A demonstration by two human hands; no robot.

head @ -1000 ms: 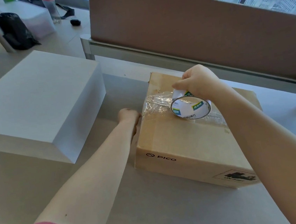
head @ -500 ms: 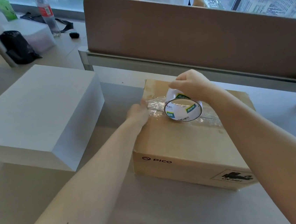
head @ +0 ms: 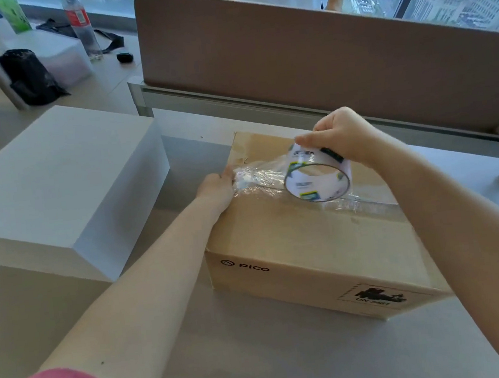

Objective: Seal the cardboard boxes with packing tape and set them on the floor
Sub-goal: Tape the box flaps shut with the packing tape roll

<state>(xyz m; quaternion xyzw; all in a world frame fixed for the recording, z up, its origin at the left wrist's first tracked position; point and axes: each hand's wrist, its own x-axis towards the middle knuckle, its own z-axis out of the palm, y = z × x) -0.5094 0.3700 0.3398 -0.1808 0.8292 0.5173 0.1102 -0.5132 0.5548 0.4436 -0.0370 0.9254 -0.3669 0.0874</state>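
A brown cardboard box (head: pixel 303 244) marked PICO lies flat on the grey table, with clear tape running across its closed top. My right hand (head: pixel 341 136) grips a roll of clear packing tape (head: pixel 317 175) held just above the box top. A crinkled strip of tape (head: pixel 256 177) stretches from the roll to the box's left edge. My left hand (head: pixel 216 189) pinches the free end of that strip at the left edge. A white box (head: pixel 60 190) sits on the table to the left.
A brown divider panel (head: pixel 321 67) stands behind the table. A person stands beyond it by the window. Far left are a round table, a black bag (head: pixel 30 78), a plastic bottle (head: pixel 81 24) and a white bin. The grey table (head: pixel 259 357) stretches in front of the box.
My left hand rose from the box's left side to the top edge and took hold of the tape end. My right hand lifted the roll slightly and tilted it.
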